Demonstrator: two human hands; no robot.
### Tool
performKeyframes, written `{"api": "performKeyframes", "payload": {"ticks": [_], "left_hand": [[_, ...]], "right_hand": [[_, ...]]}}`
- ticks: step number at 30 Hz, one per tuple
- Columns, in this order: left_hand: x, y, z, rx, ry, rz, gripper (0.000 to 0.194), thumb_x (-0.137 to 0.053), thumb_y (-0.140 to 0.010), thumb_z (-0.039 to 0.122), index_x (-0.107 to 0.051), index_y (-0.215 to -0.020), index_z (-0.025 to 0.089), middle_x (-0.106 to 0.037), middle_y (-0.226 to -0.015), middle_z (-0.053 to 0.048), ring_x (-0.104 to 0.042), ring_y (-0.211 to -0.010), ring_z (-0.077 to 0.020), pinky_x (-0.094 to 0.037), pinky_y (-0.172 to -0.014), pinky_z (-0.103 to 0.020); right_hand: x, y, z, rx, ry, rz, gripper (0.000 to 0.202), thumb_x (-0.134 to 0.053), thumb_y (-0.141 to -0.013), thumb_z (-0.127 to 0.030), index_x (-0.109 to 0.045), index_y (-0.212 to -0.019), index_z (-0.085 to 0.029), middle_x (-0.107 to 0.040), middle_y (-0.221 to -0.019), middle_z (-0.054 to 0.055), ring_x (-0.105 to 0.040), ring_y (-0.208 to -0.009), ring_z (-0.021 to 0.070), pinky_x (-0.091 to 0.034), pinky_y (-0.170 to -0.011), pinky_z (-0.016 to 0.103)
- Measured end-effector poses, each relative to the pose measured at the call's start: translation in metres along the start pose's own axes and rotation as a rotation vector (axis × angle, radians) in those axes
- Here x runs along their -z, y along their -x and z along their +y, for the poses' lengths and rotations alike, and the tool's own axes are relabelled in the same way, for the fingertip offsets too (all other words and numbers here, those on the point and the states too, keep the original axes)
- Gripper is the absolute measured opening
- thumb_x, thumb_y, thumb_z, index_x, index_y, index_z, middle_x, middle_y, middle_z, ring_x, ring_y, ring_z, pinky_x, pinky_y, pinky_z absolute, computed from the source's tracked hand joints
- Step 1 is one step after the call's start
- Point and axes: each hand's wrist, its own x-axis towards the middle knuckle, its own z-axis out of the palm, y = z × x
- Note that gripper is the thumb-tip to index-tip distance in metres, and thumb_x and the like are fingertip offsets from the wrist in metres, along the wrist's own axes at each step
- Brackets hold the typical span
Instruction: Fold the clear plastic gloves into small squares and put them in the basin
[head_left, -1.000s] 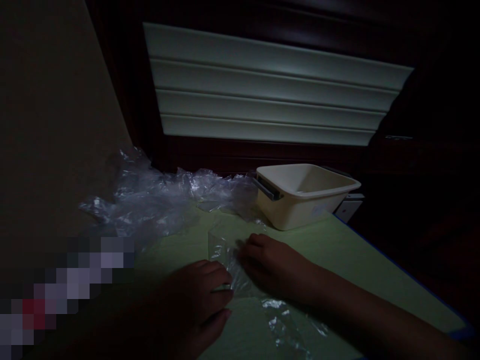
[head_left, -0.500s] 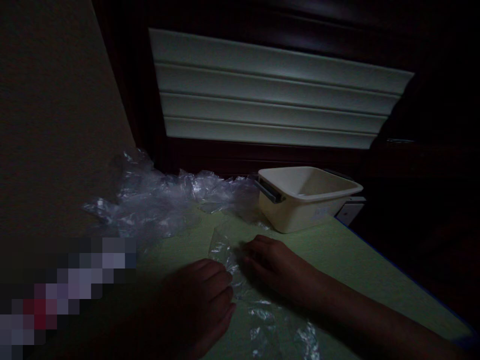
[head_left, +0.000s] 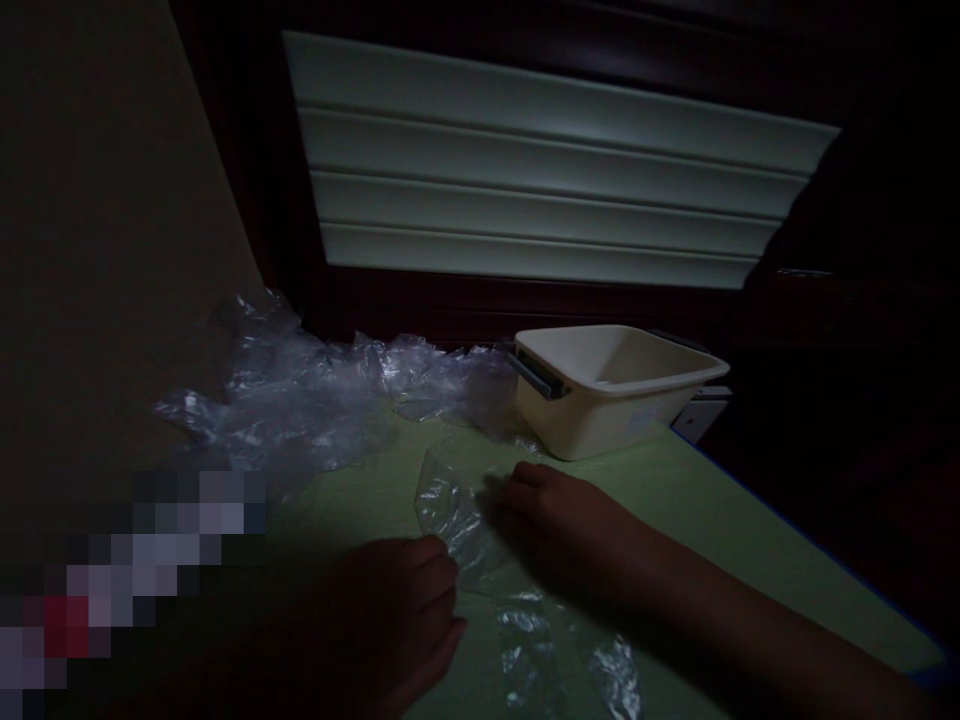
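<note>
A clear, crinkled plastic bag (head_left: 450, 505) lies spread on the green tabletop (head_left: 360, 500), two strip-like parts of it stretching toward me. At its left edge is my left hand (head_left: 412, 615), fingers curled closed on the film. My right hand (head_left: 559, 505) rests on the bag's right side with bent fingers pinching the plastic; its fingertips are in shadow. Behind my hands, a heap of similar clear plastic bags (head_left: 300, 400) is bunched along the wall and the back of the table.
A cream plastic bin (head_left: 592, 425) with dark handles stands at the back right, near the table's blue edge (head_left: 810, 545). A pale object (head_left: 701, 412) shows behind it. Beyond is a slatted panel (head_left: 525, 180) in a dark frame. A blurred-out patch covers the lower left.
My left hand has shifted slightly down and left, and the gap between my hands has widened a little. More of the bag's film shows between them. The view has tilted slightly.
</note>
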Motion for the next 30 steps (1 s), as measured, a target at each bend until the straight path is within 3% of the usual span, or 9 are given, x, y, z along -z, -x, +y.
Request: {"api": "performKeyframes", "payload": {"ticks": [6, 13, 21, 26, 30], "left_hand": [[0.002, 0.001, -0.005, -0.009, -0.041, 0.026, 0.020, -0.052, -0.084, 0.009, -0.054, -0.066, 0.016, -0.056, -0.070, -0.002, -0.052, -0.063, -0.0166, -0.040, -0.054, -0.029], [0.001, -0.001, -0.003, 0.022, 0.090, 0.020, 0.013, -0.048, -0.086, 0.011, -0.060, -0.083, 0.015, -0.062, -0.081, -0.004, -0.055, -0.073, -0.0186, -0.045, -0.062, -0.030], [0.001, 0.001, -0.004, 0.023, 0.101, -0.019, 0.014, -0.048, -0.085, 0.010, -0.061, -0.079, 0.015, -0.060, -0.077, -0.004, -0.055, -0.070, -0.0186, -0.045, -0.061, -0.030], [0.011, 0.001, 0.000, 0.079, 0.138, -0.045, 0.015, -0.052, -0.075, 0.011, -0.061, -0.086, 0.015, -0.061, -0.080, -0.005, -0.054, -0.071, -0.0192, -0.045, -0.059, -0.029], [0.013, 0.002, 0.001, 0.105, 0.102, -0.070, 0.018, -0.053, -0.069, 0.012, -0.059, -0.085, 0.018, -0.060, -0.081, -0.003, -0.054, -0.072, -0.0184, -0.046, -0.062, -0.027]], "right_hand": [[-0.003, 0.002, 0.002, -0.043, -0.016, 0.030, 0.016, -0.049, -0.092, -0.018, -0.063, -0.086, -0.014, -0.061, -0.080, 0.006, -0.055, -0.063, 0.0132, -0.035, -0.056, 0.024], [-0.002, 0.003, -0.011, 0.012, -0.099, 0.017, 0.015, -0.048, -0.092, -0.014, -0.062, -0.085, -0.013, -0.060, -0.080, 0.006, -0.054, -0.062, 0.0118, -0.037, -0.057, 0.022], [0.007, 0.006, -0.008, 0.053, -0.230, 0.004, 0.013, -0.053, -0.087, -0.009, -0.064, -0.083, -0.014, -0.060, -0.078, 0.004, -0.053, -0.062, 0.0118, -0.037, -0.056, 0.022], [0.015, 0.012, -0.006, 0.320, -0.540, -0.175, 0.014, -0.067, -0.078, -0.004, -0.067, -0.088, -0.013, -0.065, -0.091, 0.004, -0.061, -0.083, 0.0129, -0.045, -0.073, 0.020], [0.010, 0.013, -0.009, 0.507, -0.572, -0.259, 0.026, -0.077, -0.066, -0.007, -0.067, -0.090, -0.010, -0.066, -0.095, 0.006, -0.062, -0.089, 0.0150, -0.047, -0.077, 0.020]]}}
